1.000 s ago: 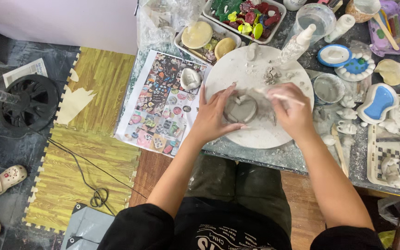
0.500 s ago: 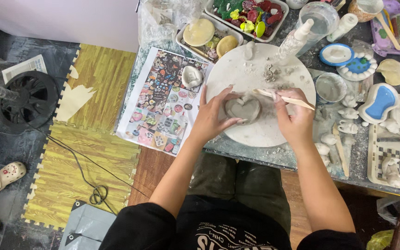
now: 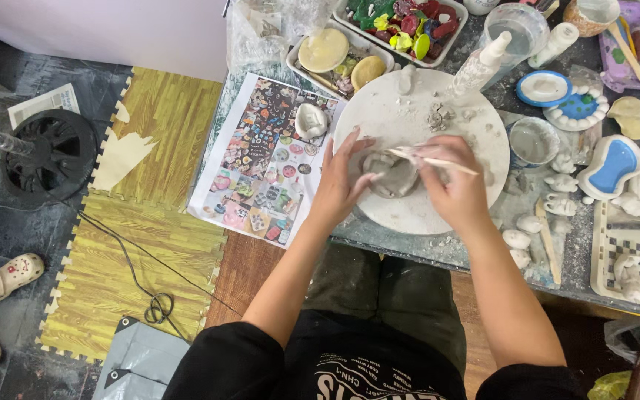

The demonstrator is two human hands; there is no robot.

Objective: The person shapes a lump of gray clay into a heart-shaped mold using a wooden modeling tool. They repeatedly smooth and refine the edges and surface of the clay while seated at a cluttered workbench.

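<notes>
Here the left hand [image 3: 342, 185] spreads open, fingertips steadying the grey clay piece [image 3: 392, 174], while the right hand [image 3: 450, 181] pinches a thin wooden stick [image 3: 432, 159] over it. The piece sits on the round white board [image 3: 424, 215], beside the printed picture sheet [image 3: 261, 155]. It looks soft, damp and easily dented; best cradled from underneath at its edges.

Grey heart-shaped clay piece [image 3: 392, 176], flat on round white board [image 3: 379, 118], thin wooden stick [image 3: 438, 161] across it
</notes>
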